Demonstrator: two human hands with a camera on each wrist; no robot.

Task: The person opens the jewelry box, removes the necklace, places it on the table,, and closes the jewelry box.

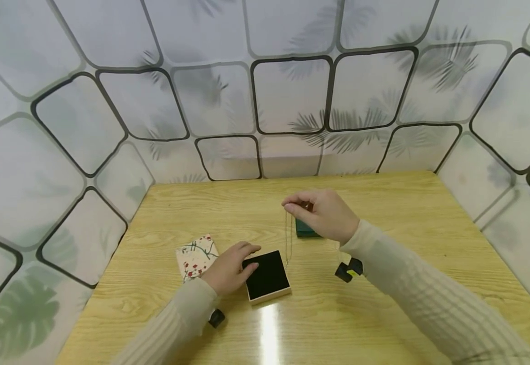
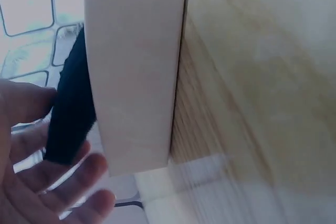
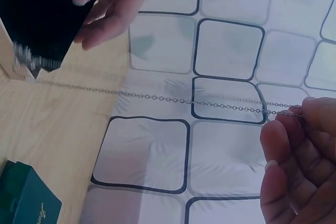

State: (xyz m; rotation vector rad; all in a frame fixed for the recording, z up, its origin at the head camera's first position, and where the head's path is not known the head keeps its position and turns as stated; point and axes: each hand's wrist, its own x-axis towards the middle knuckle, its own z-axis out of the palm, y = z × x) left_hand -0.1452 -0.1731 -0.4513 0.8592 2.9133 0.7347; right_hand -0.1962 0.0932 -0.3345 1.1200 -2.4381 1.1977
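Observation:
My right hand (image 1: pixel 322 210) pinches a thin silver necklace (image 3: pixel 157 98) between thumb and fingertips, high above the table. Its chain hangs down in two strands, and a shiny pendant (image 3: pixel 29 66) at the low end overlaps the small box's edge in the right wrist view. That box (image 2: pixel 134 72) is pale and open, with a black padded insert (image 1: pixel 267 274) tilted partly up out of it. On the box's left side, my left hand (image 1: pixel 233 268) holds the insert's edge, thumb on its face and fingers behind.
Left of the box lies a cream lid (image 1: pixel 196 256) with red blossoms and green branches, partly behind the left hand. A dark green box (image 1: pixel 305 229) with gold lettering stands behind the right hand. Patterned curtain (image 1: pixel 292 96) surrounds the wooden table (image 1: pixel 383 314).

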